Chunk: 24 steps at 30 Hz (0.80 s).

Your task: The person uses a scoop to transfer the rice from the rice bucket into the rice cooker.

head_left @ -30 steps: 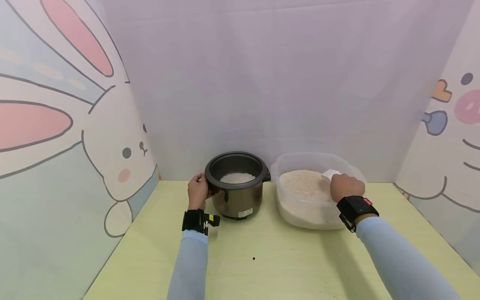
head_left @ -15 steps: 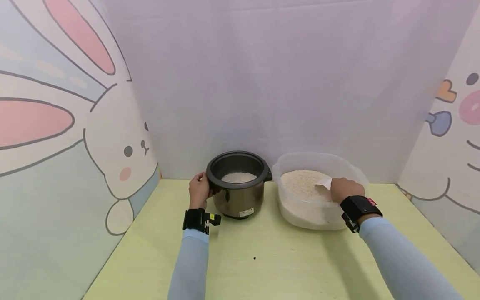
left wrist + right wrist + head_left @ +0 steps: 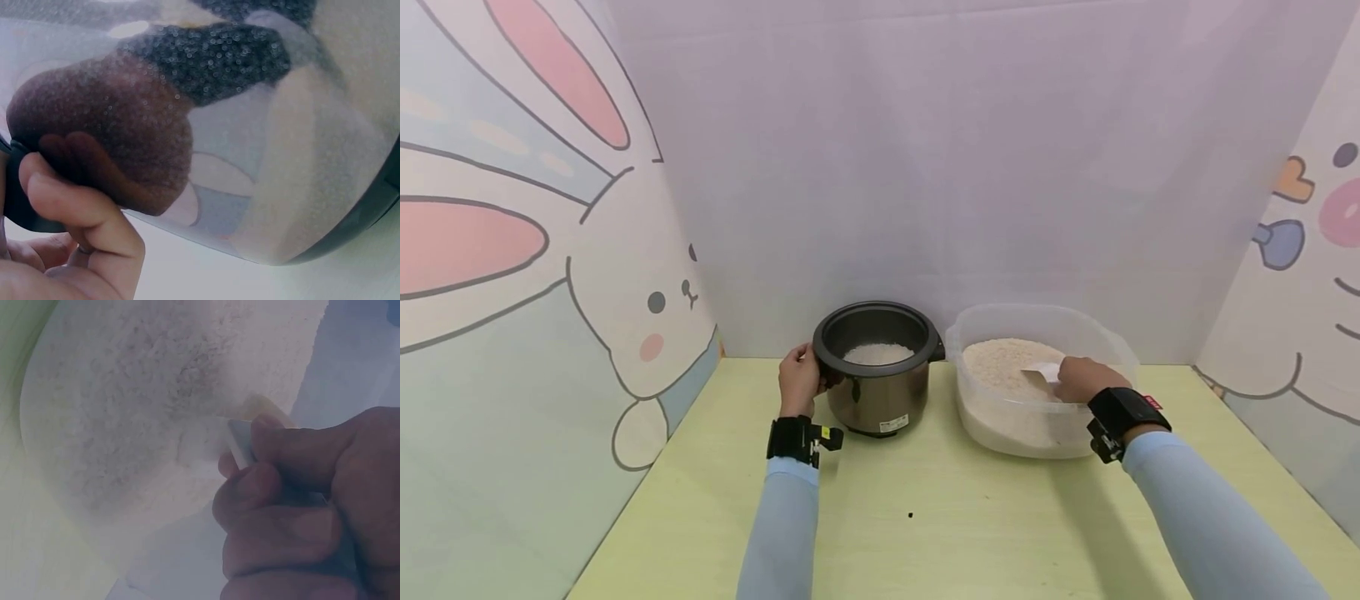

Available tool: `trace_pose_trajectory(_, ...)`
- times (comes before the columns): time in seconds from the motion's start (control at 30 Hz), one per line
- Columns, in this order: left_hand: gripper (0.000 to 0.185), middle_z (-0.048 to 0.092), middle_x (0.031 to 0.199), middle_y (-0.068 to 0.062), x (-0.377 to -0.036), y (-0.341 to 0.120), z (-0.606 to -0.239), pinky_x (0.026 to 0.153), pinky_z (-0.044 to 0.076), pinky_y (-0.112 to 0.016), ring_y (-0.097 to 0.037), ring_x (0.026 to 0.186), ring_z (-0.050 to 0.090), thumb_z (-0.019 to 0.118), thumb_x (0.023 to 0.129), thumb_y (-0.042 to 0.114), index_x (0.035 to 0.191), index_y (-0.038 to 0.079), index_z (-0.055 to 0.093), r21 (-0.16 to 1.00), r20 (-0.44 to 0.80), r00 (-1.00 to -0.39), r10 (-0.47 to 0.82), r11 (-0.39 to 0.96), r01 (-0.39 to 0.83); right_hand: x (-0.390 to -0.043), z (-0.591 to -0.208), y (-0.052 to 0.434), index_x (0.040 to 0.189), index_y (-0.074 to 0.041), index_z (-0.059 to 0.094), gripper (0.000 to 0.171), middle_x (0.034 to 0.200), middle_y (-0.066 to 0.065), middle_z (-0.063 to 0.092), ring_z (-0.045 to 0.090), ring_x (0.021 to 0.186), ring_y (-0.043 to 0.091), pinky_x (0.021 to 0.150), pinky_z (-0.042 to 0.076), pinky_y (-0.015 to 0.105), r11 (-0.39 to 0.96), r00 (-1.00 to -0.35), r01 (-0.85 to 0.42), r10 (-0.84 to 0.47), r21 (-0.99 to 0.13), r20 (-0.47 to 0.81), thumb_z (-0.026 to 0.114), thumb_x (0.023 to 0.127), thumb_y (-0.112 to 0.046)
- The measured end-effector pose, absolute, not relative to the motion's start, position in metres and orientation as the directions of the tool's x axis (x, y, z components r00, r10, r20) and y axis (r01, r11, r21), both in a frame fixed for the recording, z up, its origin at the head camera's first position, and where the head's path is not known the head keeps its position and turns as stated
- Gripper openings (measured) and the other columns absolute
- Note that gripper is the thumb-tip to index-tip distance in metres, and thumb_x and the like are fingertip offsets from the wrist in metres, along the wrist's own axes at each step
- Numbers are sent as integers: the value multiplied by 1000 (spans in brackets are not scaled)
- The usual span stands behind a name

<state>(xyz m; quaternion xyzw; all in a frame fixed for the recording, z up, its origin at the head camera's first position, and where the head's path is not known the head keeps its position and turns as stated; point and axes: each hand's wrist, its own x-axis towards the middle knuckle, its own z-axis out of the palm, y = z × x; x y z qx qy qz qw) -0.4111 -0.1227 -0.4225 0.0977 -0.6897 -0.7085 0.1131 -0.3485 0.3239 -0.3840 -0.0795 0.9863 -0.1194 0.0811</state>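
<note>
Two vessels: rice cooker pot (image 3: 876, 371) and clear tub (image 3: 1037, 321), side by side at the back of the bench (image 3: 925, 517), close but apart.
Scoop: small white plastic scoop (image 3: 1043, 372), thin-walled, its mouth dug into the rice (image 3: 1000, 362) inside the tub.
Rice: pale, grainy heap filling the tub; a smaller layer lies in the pot's bottom.
Tub: translucent plastic, rounded corners, standing right of the pot.
Pot: round, dark rim, brushed metal wall with a small label low on the front.
Right hand: right hand (image 3: 1075, 379) curled tight round the scoop's handle, fingers folded over it.
Left hand: left hand (image 3: 797, 382) grips the pot's left side handle, thumb and fingers curled round it.
Bench: smooth, pale yellow-green top.
</note>
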Motion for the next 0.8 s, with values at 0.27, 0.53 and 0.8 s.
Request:
trace_pose_trajectory(0.27,41,55,93,-8,-410,-123,-422,51,51,-22,-11,56,53,55,107,37,132,6,64,999,5,-958,-287,-29,14,-353,-386,323,59,-21,37,48,59,-9,23,22,54,9,56,26,27,903,-934,-300,-344,-307,-97,58,102,-11)
trace_pose_trajectory(0.53,40,56,95,-9,-409,-123,-421,52,52,-22,-11,58,54,55,107,36,133,6,64,999,14,-956,-293,-24,22,-353,-382,323,60,-19,47,45,56,-9,25,22,52,9,56,26,28,865,-912,-342,-399,-366,-92,59,103,-15)
trace_pose_trajectory(0.8,40,55,92,-7,-409,-123,-422,50,51,-22,-10,55,53,56,106,37,131,6,65,999,14,-958,-287,-35,25,-351,-375,323,85,-4,73,27,57,-8,37,34,53,9,62,37,30,801,-873,-369,-473,-471,-120,58,105,-16)
